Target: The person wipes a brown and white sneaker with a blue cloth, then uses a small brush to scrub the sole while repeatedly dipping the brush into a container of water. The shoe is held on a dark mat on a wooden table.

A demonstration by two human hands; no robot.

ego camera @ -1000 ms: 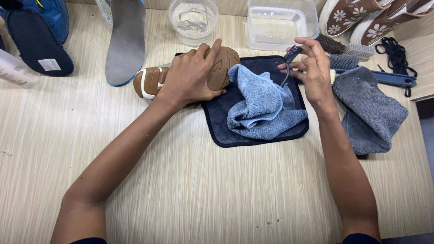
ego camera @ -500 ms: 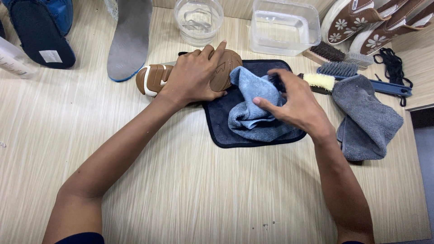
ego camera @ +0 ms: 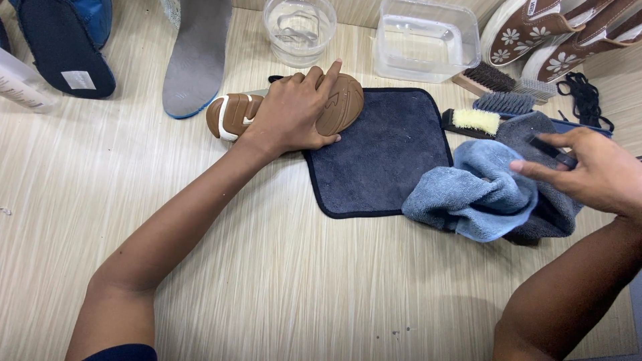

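My left hand (ego camera: 294, 110) presses flat on a shoe (ego camera: 344, 103) that lies sole up, its brown sole showing, at the top left corner of a dark navy cloth mat (ego camera: 381, 150). A light blue towel (ego camera: 478, 194) lies bunched off the mat's right edge, partly on a grey cloth (ego camera: 528, 130). My right hand (ego camera: 592, 170) rests on the towel's right end with its fingers stretched left. A dark strip shows between those fingers, and whether they grip anything is unclear.
Brushes (ego camera: 471, 120) lie above the towel. At the back stand a round glass bowl (ego camera: 299, 27) and a clear box (ego camera: 424, 40) of water. Flowered brown shoes (ego camera: 535, 33) and black laces (ego camera: 585, 97) sit back right. A grey insole (ego camera: 197, 60), dark insole (ego camera: 63, 60) and white bottle (ego camera: 20, 87) lie left.
My right hand put the small brush down, took the blue towel and dragged it off the mat to the right. My left hand stayed on the shoe.
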